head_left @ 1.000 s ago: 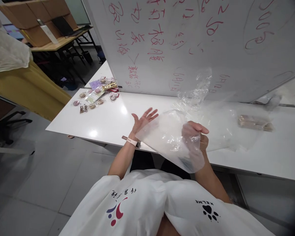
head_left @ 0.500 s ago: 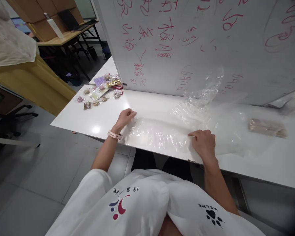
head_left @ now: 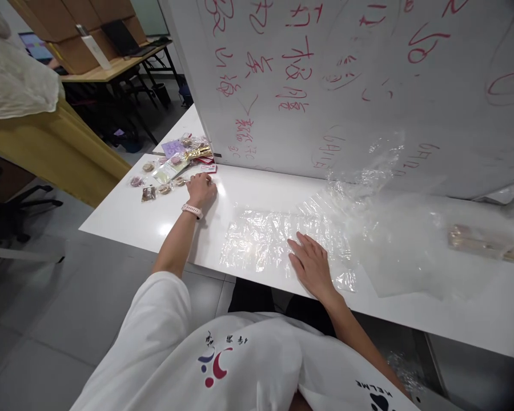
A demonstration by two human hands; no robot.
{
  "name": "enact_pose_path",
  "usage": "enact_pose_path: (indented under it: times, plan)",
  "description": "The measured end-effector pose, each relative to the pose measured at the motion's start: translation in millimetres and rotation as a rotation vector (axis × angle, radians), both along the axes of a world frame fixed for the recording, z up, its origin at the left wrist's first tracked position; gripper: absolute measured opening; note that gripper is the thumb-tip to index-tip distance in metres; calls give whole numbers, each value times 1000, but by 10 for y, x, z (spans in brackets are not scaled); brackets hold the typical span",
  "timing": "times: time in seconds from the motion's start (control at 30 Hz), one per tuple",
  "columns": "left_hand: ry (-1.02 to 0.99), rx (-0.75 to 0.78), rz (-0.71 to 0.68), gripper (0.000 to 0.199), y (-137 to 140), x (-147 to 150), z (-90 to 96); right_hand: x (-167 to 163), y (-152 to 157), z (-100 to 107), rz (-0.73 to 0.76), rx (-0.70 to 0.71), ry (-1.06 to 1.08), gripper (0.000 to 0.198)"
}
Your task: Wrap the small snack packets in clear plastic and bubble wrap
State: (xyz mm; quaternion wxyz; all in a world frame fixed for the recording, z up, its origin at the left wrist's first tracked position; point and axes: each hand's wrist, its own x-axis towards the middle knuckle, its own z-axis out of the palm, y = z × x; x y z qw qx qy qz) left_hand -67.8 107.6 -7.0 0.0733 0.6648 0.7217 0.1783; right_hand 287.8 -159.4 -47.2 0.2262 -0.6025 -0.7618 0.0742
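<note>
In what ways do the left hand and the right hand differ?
The left hand is beside the small wrapped packets, fingers curled; the right hand lies over the clear plastic, fingers extended. The left hand has a pale wristband; the right hand has none. Both hands are palm down.

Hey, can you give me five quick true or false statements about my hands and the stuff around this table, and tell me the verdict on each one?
1. The left hand is beside the small wrapped packets. True.
2. The right hand is touching the whiteboard. False: it is over the clear plastic, fingers extended.
3. A pale wristband sits just behind the left hand. True.
4. The writing on the whiteboard is all green. False: it is red.
5. The clear plastic is spread out on the white table. True.
</note>
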Motion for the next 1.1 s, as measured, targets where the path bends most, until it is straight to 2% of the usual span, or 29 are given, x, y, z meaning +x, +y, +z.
enact_pose_path:
  times: [0.07,0.13,0.2,0.3,0.47,0.57,0.73,0.9,1.0,1.1]
  plan:
    - [12,-15,-108,29,11,-83,38,10,-3,11,0,8,2,40]
    - [22,35,-157,34,126,-166,74,11,-4,26,-3,11,6,39]
    - [61,70,-182,43,322,-235,99,7,-6,36,-9,12,9,39]
    - [146,12,-251,51,660,-303,130,2,-8,41,-14,14,14,38]
    - [319,-33,-348,38,1048,-374,190,-6,-2,45,-31,31,17,39]
    - [317,-22,-368,31,1166,-391,197,-16,2,45,-43,32,12,38]
    - [284,42,-369,32,1187,-338,137,-28,6,37,-54,37,-4,36]
    - [262,93,-425,37,917,-320,94,-20,10,32,-42,58,-20,35]
    - [255,42,-530,28,801,-345,119,-16,10,27,-40,61,-14,35]
    - [215,-88,-568,42,862,-349,176,-16,9,20,-42,48,-3,36]
